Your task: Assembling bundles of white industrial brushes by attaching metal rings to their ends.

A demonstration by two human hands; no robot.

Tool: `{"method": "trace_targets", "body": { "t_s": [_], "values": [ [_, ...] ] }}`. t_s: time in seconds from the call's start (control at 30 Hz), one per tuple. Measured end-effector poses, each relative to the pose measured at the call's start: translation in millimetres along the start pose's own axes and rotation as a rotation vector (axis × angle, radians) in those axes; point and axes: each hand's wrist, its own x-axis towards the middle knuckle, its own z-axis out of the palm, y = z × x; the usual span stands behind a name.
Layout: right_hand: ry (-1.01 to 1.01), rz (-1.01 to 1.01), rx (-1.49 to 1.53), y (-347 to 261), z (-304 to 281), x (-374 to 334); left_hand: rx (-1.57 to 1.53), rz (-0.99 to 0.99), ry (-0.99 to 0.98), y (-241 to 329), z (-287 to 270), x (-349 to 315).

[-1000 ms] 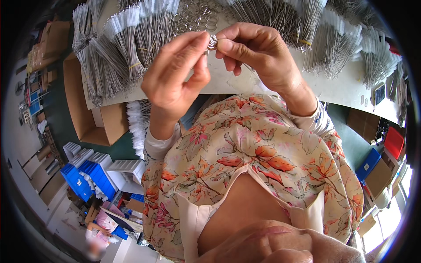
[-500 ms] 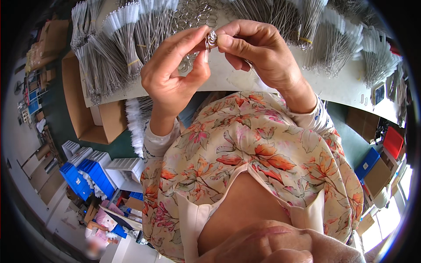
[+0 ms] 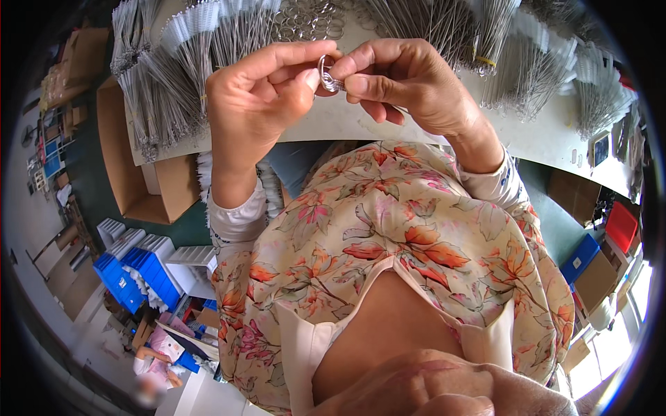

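Over the table's near edge, both hands meet at a silvery metal ring point(image 3: 322, 67). My left hand point(image 3: 257, 97) pinches this ring between thumb and fingers, its far side partly covered by the fingertips. Several small shiny wire loops point(image 3: 334, 84) sit close together at the ring's lower right. My right hand point(image 3: 416, 87) is closed on those loops, with thumb and index finger pressed together. What lies behind its palm is mostly hidden. Loose metal rings point(image 3: 309, 21) lie in a pile beyond my hands.
Bundles of wire-handled brushes point(image 3: 173, 90) with white bristles cover the table's left, and more brush bundles point(image 3: 527, 69) its right. An open cardboard box point(image 3: 146, 187) stands left of the white table point(image 3: 513, 128). Blue bins point(image 3: 149, 274) and another person point(image 3: 158, 353) are farther off, lower left.
My left hand has shifted slightly left and down, its fingers curling more round the ring. The ring and loops have turned and come slightly nearer; the ring shows more openly.
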Motion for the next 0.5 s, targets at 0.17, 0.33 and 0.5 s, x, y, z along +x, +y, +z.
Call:
{"method": "trace_targets", "body": {
  "t_s": [0.17,0.33,0.5],
  "values": [
    [0.140,-0.209,-0.433,40.4,-5.4,10.1,0.305,-0.142,0.151,-37.1,-35.3,29.5],
    [0.146,-0.625,-1.398,99.3,-9.1,24.9,1.371,-0.274,0.103,-95.9,-86.0,53.6],
    [0.691,-0.728,-1.482,38.4,-85.9,31.2,1.344,-0.333,0.192,-97.8,-86.9,45.4]
  ]
}}
